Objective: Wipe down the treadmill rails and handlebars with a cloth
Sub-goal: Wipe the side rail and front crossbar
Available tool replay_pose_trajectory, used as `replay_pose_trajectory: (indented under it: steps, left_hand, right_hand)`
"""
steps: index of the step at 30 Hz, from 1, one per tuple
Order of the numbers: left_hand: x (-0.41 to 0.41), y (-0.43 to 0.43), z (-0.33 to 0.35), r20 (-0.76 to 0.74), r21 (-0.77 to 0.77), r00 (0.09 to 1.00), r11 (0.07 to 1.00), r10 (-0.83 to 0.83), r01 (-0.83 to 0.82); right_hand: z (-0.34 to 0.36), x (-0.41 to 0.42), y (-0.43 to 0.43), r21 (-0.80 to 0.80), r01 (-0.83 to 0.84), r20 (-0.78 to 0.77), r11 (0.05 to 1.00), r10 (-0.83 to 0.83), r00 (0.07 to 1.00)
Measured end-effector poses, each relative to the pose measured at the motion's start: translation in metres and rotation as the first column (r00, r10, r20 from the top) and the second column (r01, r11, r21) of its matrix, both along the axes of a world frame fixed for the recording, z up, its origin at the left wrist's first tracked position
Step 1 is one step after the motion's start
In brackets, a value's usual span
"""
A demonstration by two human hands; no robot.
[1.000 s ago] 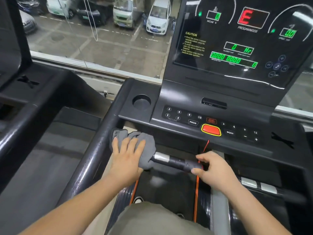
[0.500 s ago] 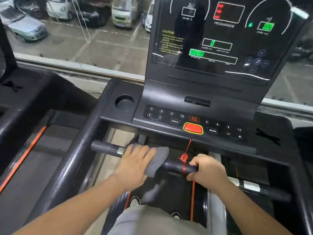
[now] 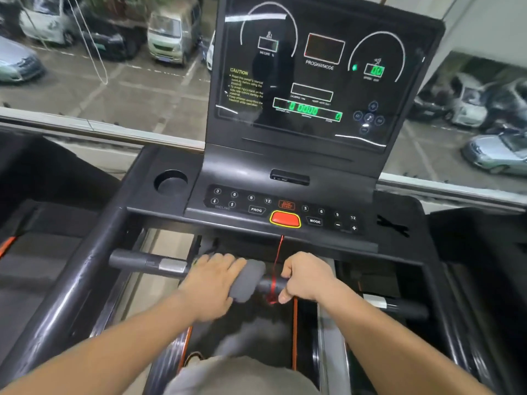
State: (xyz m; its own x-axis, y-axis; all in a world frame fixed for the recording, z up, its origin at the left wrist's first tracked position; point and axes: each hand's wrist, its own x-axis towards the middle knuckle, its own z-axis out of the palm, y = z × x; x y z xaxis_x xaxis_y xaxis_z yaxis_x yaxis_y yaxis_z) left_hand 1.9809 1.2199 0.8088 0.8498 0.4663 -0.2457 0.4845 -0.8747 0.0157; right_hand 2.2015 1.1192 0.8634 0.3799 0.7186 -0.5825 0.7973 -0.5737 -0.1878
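I see left hand gripping grey cloth round black tubular handlebar | right hand gripping bar | round black cup-holder, 11 o'clock

Grey cloth on a black bar with a silver band. Red cord. Red button ringed in yellow on the black console, white key labels. Screen: green digits, yellow caution text. Orange stripe edges the black belt

The glossy black display screen, upper centre of the frame, reads "CAUTION", "PROGAM/MODE" and green "00". Below it, the flat black keypad panel carries "INCLINE", "PROG", "MODE", and 3, 6, 9, 12 twice.
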Motion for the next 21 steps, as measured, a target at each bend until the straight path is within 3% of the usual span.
replay_pose_trajectory:
  steps: [3, 5, 8, 11, 13, 18, 21]
  left_hand:
    - [-0.002, 0.020, 0.007, -0.137, -0.016, 0.986, 0.995, 0.100, -0.103]
    - [0.015, 0.005, 0.011, -0.143, -0.005, 0.960, 0.969, 0.243, -0.246]
    - [0.032, -0.027, 0.001, 0.010, 0.000, 0.917, 0.917, 0.399, -0.399]
    - [0.019, -0.042, -0.022, 0.254, 0.034, 0.908, 0.935, 0.333, -0.352]
    - [0.008, -0.051, -0.032, 0.300, 0.080, 0.915, 0.948, 0.271, -0.307]
    - [0.015, -0.061, -0.034, 0.215, 0.094, 0.944, 0.957, 0.249, -0.274]
    - [0.049, -0.037, -0.002, 0.001, 0.027, 0.965, 0.964, 0.263, -0.263]
  right_hand:
    - [0.001, -0.003, 0.001, -0.003, -0.006, 0.024, 1.000, 0.006, 1.000]
    - [0.001, -0.004, -0.001, -0.004, 0.002, 0.025, 1.000, -0.002, 1.000]
    - [0.001, -0.004, -0.002, 0.003, 0.008, 0.026, 1.000, -0.008, 1.000]
    - [0.002, -0.005, -0.002, -0.001, -0.004, 0.037, 1.000, 0.004, 0.999]
    - [0.002, -0.004, -0.001, -0.007, -0.023, 0.047, 1.000, 0.024, 0.999]
    - [0.003, -0.001, 0.002, -0.025, -0.030, 0.047, 0.999, 0.031, 0.998]
    - [0.002, -0.003, 0.002, -0.017, -0.037, 0.056, 0.999, 0.038, 0.998]
